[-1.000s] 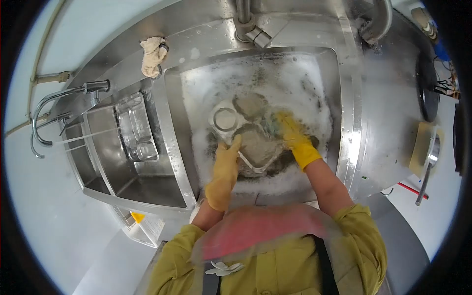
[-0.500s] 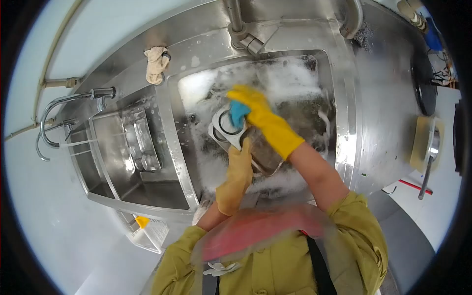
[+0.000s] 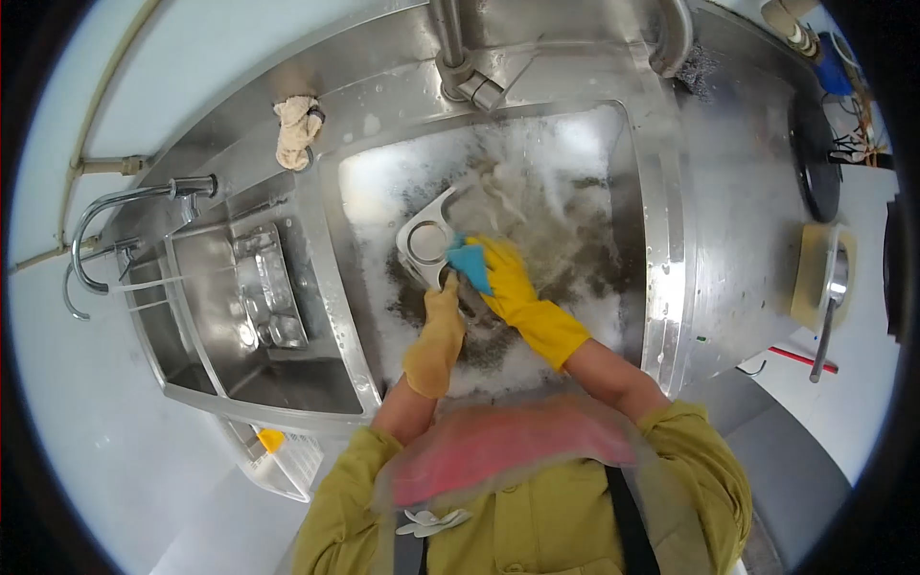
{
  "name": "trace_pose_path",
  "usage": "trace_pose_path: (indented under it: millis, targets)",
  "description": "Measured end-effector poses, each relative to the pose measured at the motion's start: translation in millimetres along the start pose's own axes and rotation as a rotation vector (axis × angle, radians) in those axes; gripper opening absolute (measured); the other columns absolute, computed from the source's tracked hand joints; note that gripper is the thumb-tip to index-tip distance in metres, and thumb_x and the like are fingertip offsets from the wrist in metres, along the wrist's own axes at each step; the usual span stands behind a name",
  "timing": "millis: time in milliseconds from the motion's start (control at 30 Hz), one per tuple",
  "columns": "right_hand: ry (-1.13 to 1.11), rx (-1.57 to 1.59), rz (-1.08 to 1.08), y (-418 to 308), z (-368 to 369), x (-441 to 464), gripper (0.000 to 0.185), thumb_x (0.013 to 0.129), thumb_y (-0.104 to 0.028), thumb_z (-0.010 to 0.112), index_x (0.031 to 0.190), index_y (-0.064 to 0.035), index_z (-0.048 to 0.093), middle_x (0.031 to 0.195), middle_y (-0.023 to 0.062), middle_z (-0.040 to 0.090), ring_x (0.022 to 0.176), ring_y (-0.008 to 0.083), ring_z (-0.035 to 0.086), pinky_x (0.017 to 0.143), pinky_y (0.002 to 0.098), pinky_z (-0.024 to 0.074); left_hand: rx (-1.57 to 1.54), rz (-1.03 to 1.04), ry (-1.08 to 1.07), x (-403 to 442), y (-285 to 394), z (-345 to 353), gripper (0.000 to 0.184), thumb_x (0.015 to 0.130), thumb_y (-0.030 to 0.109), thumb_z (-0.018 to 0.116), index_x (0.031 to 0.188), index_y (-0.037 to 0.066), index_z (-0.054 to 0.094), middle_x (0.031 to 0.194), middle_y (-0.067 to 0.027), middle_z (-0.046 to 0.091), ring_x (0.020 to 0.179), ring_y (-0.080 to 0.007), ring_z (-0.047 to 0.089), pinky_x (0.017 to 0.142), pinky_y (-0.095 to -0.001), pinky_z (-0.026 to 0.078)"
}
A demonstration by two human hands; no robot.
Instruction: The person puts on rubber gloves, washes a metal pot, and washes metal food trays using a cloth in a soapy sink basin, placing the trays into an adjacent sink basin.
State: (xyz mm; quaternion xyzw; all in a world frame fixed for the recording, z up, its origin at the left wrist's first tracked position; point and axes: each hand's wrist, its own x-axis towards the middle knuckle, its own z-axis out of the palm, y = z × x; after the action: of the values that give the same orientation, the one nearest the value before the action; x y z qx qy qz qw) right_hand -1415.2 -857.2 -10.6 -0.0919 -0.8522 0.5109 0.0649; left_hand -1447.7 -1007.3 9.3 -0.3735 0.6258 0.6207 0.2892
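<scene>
My left hand (image 3: 438, 335), in a pale yellow rubber glove, is closed on the lower end of a flat metal piece with a round opening (image 3: 440, 207). It is held tilted over the foamy water of a large steel sink (image 3: 661, 297). A bright yellow glove covers my right hand (image 3: 516, 295), whose fingers are closed around a blue cloth (image 3: 470, 263). The cloth touches the right edge of the metal piece. Murky water and suds hide whatever lies deeper in the basin.
Left of the big sink, a smaller basin (image 3: 316, 379) holds metal trays (image 3: 278, 287) beneath a running tap (image 3: 96, 273). A beige cloth (image 3: 297, 134) lies on the back ledge. Farther right are a black round lid (image 3: 815, 163) and a ladle (image 3: 832, 307) over a yellowish container (image 3: 810, 278).
My right hand and the blue cloth have moved down from the top of the metal piece to its right side. My left hand and the metal piece have shifted slightly left.
</scene>
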Motion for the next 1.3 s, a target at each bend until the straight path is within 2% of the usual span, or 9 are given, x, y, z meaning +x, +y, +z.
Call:
trace_pose_path:
  millis: [133, 333, 467, 733, 967, 1067, 1167, 1233, 1300]
  targets:
    - [0.049, -0.203, -0.127, 9.0, -37.0, 49.9, 0.052, 0.089, -0.011, 0.062, 0.140, -0.0113, 0.060, 0.147, 0.0172, 0.056, 0.134, 0.0385, 0.052, 0.114, 0.0457, 0.0398, 0.151, 0.075, -0.053, -65.7, 48.6, -0.5, 0.037, 0.097, 0.026, 0.069, 0.123, -0.001, 0.064, 0.108, -0.0093, 0.068, 0.089, -0.0205, 0.062, 0.077, -0.0409, 0.052]
    - [0.183, 0.078, 0.481, 122.0, -86.4, 61.3, 0.039, 0.099, -0.010, 0.051, 0.136, -0.0077, 0.062, 0.130, 0.0093, 0.064, 0.121, 0.0226, 0.058, 0.106, 0.0359, 0.0437, 0.592, 0.251, 0.257, -99.7, 106.3, -52.1, 0.041, 0.093, 0.043, 0.071, 0.095, 0.001, 0.069, 0.076, -0.0089, 0.065, 0.069, -0.0221, 0.062, 0.069, -0.0405, 0.048]
    - [0.292, 0.221, 0.452, 125.7, -139.5, 67.4, 0.035, 0.101, -0.014, 0.048, 0.130, -0.0073, 0.066, 0.122, 0.0059, 0.067, 0.113, 0.0200, 0.059, 0.101, 0.0334, 0.0451, 0.850, 0.904, 0.349, -154.6, 147.2, -76.3, 0.034, 0.090, 0.033, 0.077, 0.098, 0.000, 0.071, 0.087, -0.0169, 0.069, 0.072, -0.0330, 0.065, 0.070, -0.0453, 0.049]
    - [0.228, -0.012, 0.201, 134.5, -152.0, 85.2, 0.044, 0.091, -0.017, 0.060, 0.135, -0.0119, 0.064, 0.136, 0.0094, 0.061, 0.127, 0.0297, 0.052, 0.110, 0.0428, 0.0375, 1.276, 1.819, -0.451, -155.0, 116.8, -53.8, 0.034, 0.071, 0.014, 0.072, 0.104, 0.010, 0.075, 0.114, -0.0071, 0.074, 0.102, -0.0269, 0.070, 0.090, -0.0414, 0.058]
    - [-0.350, -0.006, -0.446, 4.6, -44.7, -13.0, 0.058, 0.083, -0.019, 0.069, 0.140, -0.0160, 0.062, 0.148, 0.0124, 0.056, 0.140, 0.0381, 0.045, 0.119, 0.0510, 0.0309, 1.462, 1.806, -0.596, -86.3, 37.4, -67.8, 0.035, 0.077, 0.016, 0.070, 0.112, 0.017, 0.075, 0.125, 0.0011, 0.068, 0.114, -0.0230, 0.065, 0.102, -0.0415, 0.051]
    - [-0.452, 0.053, -0.478, -36.9, 12.6, 3.8, 0.061, 0.082, -0.019, 0.069, 0.142, -0.0184, 0.061, 0.150, 0.0130, 0.054, 0.141, 0.0396, 0.045, 0.121, 0.0526, 0.0288, 1.467, 1.500, -0.612, -83.4, 32.3, -56.4, 0.037, 0.078, 0.016, 0.070, 0.115, 0.019, 0.075, 0.127, 0.0019, 0.068, 0.118, -0.0230, 0.062, 0.102, -0.0416, 0.052]
    - [-0.329, -0.066, -0.490, -2.2, 33.2, 57.0, 0.060, 0.082, -0.019, 0.065, 0.143, -0.0187, 0.060, 0.149, 0.0145, 0.055, 0.140, 0.0389, 0.047, 0.119, 0.0520, 0.0315, 1.461, 1.734, -0.593, -50.8, 12.8, -61.1, 0.037, 0.079, 0.018, 0.068, 0.115, 0.018, 0.074, 0.131, 0.0019, 0.065, 0.126, -0.0238, 0.057, 0.106, -0.0419, 0.049]
    - [-0.222, -0.117, -0.278, 33.8, 23.5, 92.1, 0.066, 0.079, -0.004, 0.061, 0.144, -0.0159, 0.058, 0.143, 0.0166, 0.059, 0.136, 0.0391, 0.050, 0.115, 0.0494, 0.0367, 1.472, 1.815, -0.566, -44.5, 22.5, -60.8, 0.039, 0.079, 0.018, 0.067, 0.117, 0.017, 0.074, 0.134, 0.0001, 0.063, 0.129, -0.0239, 0.056, 0.111, -0.0412, 0.046]
    - [-0.346, -0.168, 0.386, 44.2, -17.6, 119.8, 0.061, 0.084, -0.001, 0.058, 0.144, -0.0129, 0.058, 0.145, 0.0163, 0.058, 0.138, 0.0368, 0.049, 0.117, 0.0427, 0.0362, 1.438, 1.814, -0.559, -32.1, 5.3, -61.1, 0.043, 0.078, 0.017, 0.067, 0.121, 0.016, 0.072, 0.137, -0.0014, 0.062, 0.130, -0.0232, 0.055, 0.112, -0.0408, 0.045]
